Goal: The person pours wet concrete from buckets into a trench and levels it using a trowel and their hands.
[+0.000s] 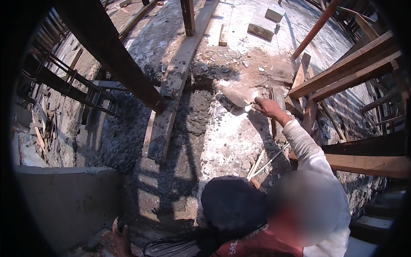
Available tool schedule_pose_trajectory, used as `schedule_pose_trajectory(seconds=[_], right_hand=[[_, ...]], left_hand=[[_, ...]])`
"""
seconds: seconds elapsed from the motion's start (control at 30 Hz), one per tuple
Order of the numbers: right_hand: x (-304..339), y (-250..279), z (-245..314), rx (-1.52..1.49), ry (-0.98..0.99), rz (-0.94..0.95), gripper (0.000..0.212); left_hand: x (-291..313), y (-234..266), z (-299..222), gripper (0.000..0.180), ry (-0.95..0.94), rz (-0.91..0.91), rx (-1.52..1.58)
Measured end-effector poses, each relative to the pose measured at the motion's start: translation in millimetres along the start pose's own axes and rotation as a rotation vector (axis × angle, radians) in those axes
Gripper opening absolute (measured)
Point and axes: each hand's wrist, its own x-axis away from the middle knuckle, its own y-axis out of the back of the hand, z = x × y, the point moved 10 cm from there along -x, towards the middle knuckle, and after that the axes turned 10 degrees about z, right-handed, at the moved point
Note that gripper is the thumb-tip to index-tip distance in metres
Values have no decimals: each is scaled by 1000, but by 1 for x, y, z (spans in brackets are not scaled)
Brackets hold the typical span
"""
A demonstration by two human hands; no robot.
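My right hand (268, 108) reaches out from a pale sleeve, its fingers closed on the handle end of a trowel (233, 95). The trowel's blade, coated in grey, points left over the edge between a pale slab (227, 132) and a strip of wet mortar (190, 115). Low at the left, my left hand (121, 238) is partly cut off by the lower edge. Its fingers curl around something dark that I cannot make out, beside a grey concrete wall (68, 205).
A mortar-splashed plank (173, 85) runs along the wet strip, with a dark slanting post (115, 51) standing against it. Timber beams (346, 68) cross at the right. Concrete blocks (262, 26) lie farther back. Steel bars (72, 81) stick out at the left.
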Motion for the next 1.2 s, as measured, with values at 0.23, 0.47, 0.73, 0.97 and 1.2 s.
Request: schedule_pose_trajectory(seconds=[0.23, 0.47, 0.73, 0.97, 1.2], right_hand=[[-76, 12, 34, 214, 152, 46, 34], [-198, 32, 23, 289, 67, -49, 38], [-186, 69, -45, -507, -243, -197, 40], [-101, 84, -66, -488, -295, -26, 35], [-125, 49, 71, 264, 118, 84, 40]], left_hand=[[-13, -12, 35, 58, -35, 24, 116], [13, -22, -7, 62, 275, 269, -90], [-12, -36, 64, 65, -157, 120, 179], [-9, -50, 55, 60, 0, 167, 155], [-16, -33, 4, 55, -126, 64, 220]])
